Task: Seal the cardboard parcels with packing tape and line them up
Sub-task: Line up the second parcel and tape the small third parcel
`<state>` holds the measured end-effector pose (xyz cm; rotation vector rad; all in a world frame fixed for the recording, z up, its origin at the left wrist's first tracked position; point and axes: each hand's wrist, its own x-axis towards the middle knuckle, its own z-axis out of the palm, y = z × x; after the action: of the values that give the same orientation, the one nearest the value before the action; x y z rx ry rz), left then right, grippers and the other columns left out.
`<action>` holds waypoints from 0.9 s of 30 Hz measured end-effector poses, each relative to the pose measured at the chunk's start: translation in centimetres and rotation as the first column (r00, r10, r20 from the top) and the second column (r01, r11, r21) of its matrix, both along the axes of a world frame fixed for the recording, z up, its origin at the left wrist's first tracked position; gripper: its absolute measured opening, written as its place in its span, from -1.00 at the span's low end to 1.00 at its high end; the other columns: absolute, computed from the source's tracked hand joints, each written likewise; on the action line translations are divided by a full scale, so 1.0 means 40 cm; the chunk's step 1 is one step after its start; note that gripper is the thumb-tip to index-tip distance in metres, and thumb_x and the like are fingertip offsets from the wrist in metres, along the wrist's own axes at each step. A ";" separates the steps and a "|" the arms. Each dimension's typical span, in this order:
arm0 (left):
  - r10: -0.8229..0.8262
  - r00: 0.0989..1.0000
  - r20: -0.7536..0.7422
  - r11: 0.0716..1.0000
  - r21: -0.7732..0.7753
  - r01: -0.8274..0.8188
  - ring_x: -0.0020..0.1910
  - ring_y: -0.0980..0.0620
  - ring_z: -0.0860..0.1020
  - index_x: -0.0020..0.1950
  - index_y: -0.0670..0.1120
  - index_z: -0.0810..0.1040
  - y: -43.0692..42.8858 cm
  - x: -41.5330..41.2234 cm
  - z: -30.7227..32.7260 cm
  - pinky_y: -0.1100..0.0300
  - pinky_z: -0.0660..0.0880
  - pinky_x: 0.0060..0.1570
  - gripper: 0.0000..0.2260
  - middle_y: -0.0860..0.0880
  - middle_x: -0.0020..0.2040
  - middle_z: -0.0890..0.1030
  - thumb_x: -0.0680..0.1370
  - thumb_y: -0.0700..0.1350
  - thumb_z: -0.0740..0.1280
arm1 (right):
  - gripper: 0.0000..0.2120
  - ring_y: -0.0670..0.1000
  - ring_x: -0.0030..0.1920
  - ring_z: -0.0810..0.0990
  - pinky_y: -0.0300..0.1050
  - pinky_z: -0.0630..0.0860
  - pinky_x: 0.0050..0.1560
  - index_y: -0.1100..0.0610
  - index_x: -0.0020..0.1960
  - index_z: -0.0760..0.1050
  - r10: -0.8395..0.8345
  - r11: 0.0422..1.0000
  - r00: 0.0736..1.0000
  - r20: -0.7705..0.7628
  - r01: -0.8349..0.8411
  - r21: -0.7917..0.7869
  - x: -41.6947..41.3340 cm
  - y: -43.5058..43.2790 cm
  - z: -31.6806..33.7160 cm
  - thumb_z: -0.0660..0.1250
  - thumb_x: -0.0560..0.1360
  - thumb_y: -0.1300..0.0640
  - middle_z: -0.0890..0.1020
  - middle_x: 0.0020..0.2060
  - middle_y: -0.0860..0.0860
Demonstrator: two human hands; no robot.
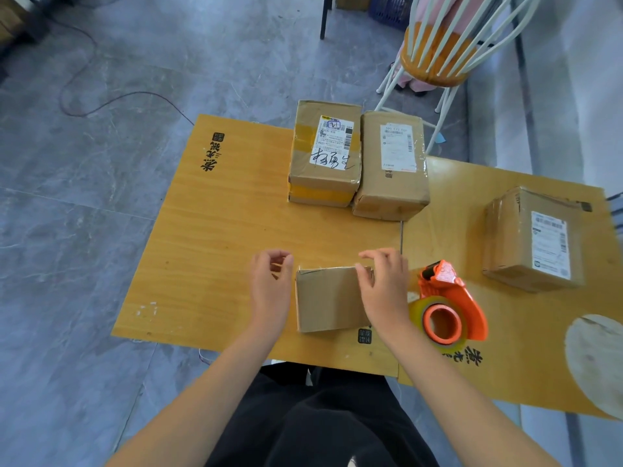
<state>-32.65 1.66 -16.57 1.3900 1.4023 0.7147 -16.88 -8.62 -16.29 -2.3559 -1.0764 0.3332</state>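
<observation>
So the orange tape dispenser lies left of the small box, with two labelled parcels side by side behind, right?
Not left: the head view shows the orange tape dispenser right of the small box. The two labelled parcels are side by side behind.

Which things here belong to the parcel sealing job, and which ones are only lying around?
For the job: small plain box, orange tape dispenser, parcel with handwriting, parcel beside it, lone parcel at right.
Just around: chair, cable on the floor, blue crate.
</observation>
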 end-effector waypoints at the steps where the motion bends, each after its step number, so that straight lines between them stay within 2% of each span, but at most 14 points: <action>1: -0.070 0.997 -0.044 0.994 0.079 0.073 -0.04 0.07 0.44 0.01 0.00 0.57 -0.015 0.010 0.007 0.32 0.38 -0.05 -0.96 0.05 -0.02 0.50 0.60 -0.14 0.36 | -0.87 -0.09 0.08 0.36 -0.14 0.27 0.14 0.08 0.10 0.56 0.091 0.995 0.994 0.055 -0.094 0.045 -0.012 0.009 0.004 0.31 0.59 0.09 0.46 0.00 -0.06; 3: -0.184 0.968 -0.171 0.959 0.187 0.215 0.01 0.05 0.36 0.02 -0.02 0.61 -0.049 0.029 -0.007 0.22 0.34 0.01 -0.95 0.07 -0.02 0.49 0.58 -0.11 0.39 | -0.91 -0.05 0.02 0.43 -0.18 0.21 0.07 0.09 0.04 0.61 0.259 0.960 0.960 0.105 -0.269 0.084 -0.037 0.028 -0.003 0.35 0.56 0.14 0.53 -0.07 -0.06; 5: -0.240 0.944 -0.228 0.930 0.224 0.291 0.03 0.09 0.31 0.04 -0.01 0.61 -0.068 0.036 -0.027 0.22 0.33 0.04 -0.94 0.12 -0.03 0.51 0.58 -0.11 0.38 | -0.91 -0.01 -0.03 0.48 -0.14 0.29 0.06 0.10 0.04 0.62 0.341 0.932 0.937 0.072 -0.347 0.101 -0.052 0.041 -0.020 0.36 0.56 0.17 0.55 -0.10 -0.05; 7: -0.250 0.942 -0.225 0.907 0.286 0.309 0.02 0.10 0.32 0.03 -0.01 0.61 -0.068 0.030 -0.040 0.23 0.35 0.05 -0.94 0.15 -0.06 0.55 0.58 -0.14 0.37 | -0.92 0.01 -0.05 0.50 -0.05 0.37 0.03 0.10 0.02 0.61 0.328 0.933 0.945 0.004 -0.325 0.152 -0.056 0.043 -0.038 0.35 0.56 0.18 0.54 -0.11 -0.06; 10: -0.249 0.940 -0.231 0.876 0.361 0.321 -0.03 0.07 0.39 -0.04 -0.03 0.62 -0.056 0.020 -0.065 0.16 0.38 0.01 -0.97 0.15 -0.11 0.58 0.57 -0.13 0.39 | -0.92 0.01 -0.03 0.52 -0.05 0.34 -0.01 0.07 0.00 0.61 0.276 0.943 0.961 0.006 -0.272 0.194 -0.060 0.041 -0.051 0.34 0.58 0.16 0.54 -0.10 -0.08; 13: -0.261 0.949 -0.177 0.922 0.244 0.299 -0.07 0.10 0.49 -0.04 0.01 0.60 -0.055 0.021 -0.076 0.13 0.37 0.02 -0.96 0.19 -0.15 0.58 0.59 -0.08 0.36 | -0.92 0.00 -0.02 0.53 -0.04 0.38 0.01 0.05 0.01 0.60 0.273 0.945 0.959 0.069 -0.281 0.169 -0.069 0.042 -0.058 0.33 0.59 0.12 0.57 -0.08 -0.10; 15: -0.292 0.954 -0.071 0.944 0.139 0.299 -0.15 0.20 0.52 -0.04 0.00 0.58 -0.048 0.019 -0.072 0.18 0.41 -0.07 -0.95 0.19 -0.18 0.58 0.61 -0.07 0.35 | -0.90 -0.03 -0.02 0.53 -0.07 0.37 0.05 0.04 0.03 0.61 0.269 0.949 0.958 0.096 -0.281 0.145 -0.067 0.044 -0.063 0.32 0.59 0.08 0.60 -0.07 -0.11; 18: -0.356 0.932 -0.068 0.934 0.009 0.358 -0.19 0.20 0.52 -0.07 0.08 0.58 -0.021 0.006 -0.056 0.16 0.41 -0.20 -0.91 0.19 -0.20 0.58 0.61 0.01 0.33 | -0.88 -0.05 -0.05 0.54 -0.10 0.37 0.11 0.04 0.01 0.64 0.281 0.947 0.955 0.098 -0.292 0.134 -0.058 0.052 -0.062 0.32 0.60 0.09 0.64 -0.10 -0.11; 21: -0.379 0.923 -0.059 0.924 -0.080 0.374 -0.12 0.09 0.57 -0.09 0.09 0.63 0.006 0.002 -0.062 0.12 0.44 -0.18 -0.89 0.13 -0.15 0.65 0.59 0.05 0.36 | -0.77 -0.04 -0.11 0.58 -0.10 0.37 0.04 -0.01 -0.04 0.65 0.291 0.954 0.938 0.190 -0.300 0.020 -0.046 0.054 -0.062 0.22 0.61 0.03 0.66 -0.16 -0.12; 23: -0.328 0.945 -0.004 0.936 -0.140 0.324 -0.15 0.09 0.57 -0.10 0.04 0.68 0.010 0.010 -0.062 0.13 0.44 -0.15 -0.90 0.05 -0.14 0.69 0.57 0.00 0.40 | -0.65 0.00 -0.13 0.59 -0.08 0.36 0.00 -0.02 -0.06 0.66 0.278 0.961 0.931 0.237 -0.270 -0.066 -0.044 0.054 -0.060 0.11 0.62 -0.06 0.67 -0.18 -0.11; 25: -0.277 0.959 0.069 0.934 -0.215 0.285 -0.15 0.11 0.56 -0.05 -0.06 0.72 0.016 0.014 -0.056 0.13 0.45 -0.07 -0.89 -0.03 -0.13 0.71 0.56 -0.07 0.42 | -0.55 0.05 -0.12 0.59 -0.07 0.32 -0.01 0.01 -0.05 0.66 0.270 0.961 0.937 0.222 -0.247 -0.127 -0.046 0.059 -0.054 0.02 0.63 -0.12 0.67 -0.18 -0.08; 27: -0.278 0.954 0.110 0.909 -0.292 0.298 -0.15 0.15 0.56 0.01 -0.10 0.73 0.025 0.009 -0.048 0.13 0.47 -0.01 -0.85 0.00 -0.12 0.70 0.57 -0.08 0.41 | -0.52 0.06 -0.06 0.56 -0.05 0.31 0.02 0.05 0.02 0.63 0.302 0.944 0.934 0.193 -0.265 -0.199 -0.040 0.061 -0.047 -0.03 0.66 -0.10 0.66 -0.13 -0.05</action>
<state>-32.31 2.67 -18.48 1.2776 1.1648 0.3297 -18.49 -6.16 -18.17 -2.4282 -1.5605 0.2801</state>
